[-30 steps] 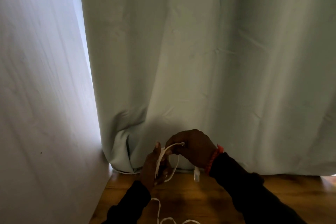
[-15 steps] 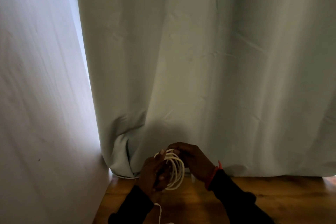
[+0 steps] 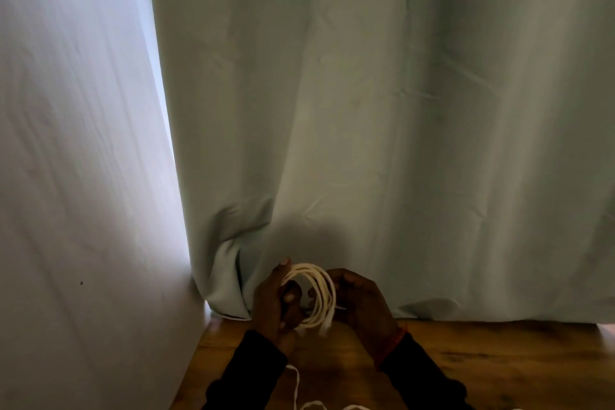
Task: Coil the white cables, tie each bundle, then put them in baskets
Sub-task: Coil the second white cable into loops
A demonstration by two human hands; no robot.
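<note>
Wooden table (image 3: 482,369); white cable coil (image 3: 316,293) between curled left hand (image 3: 271,301) and right hand (image 3: 362,299) fingers.

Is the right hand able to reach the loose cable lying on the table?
Probably yes: the loose cable lies just below with nothing between, but the right hand grips the coil and must let go first.

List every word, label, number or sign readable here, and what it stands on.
None: no readable text anywhere. The white cable coil, the curtain and the wooden table show no print, and neither do the left hand or right hand holding the coil.
</note>
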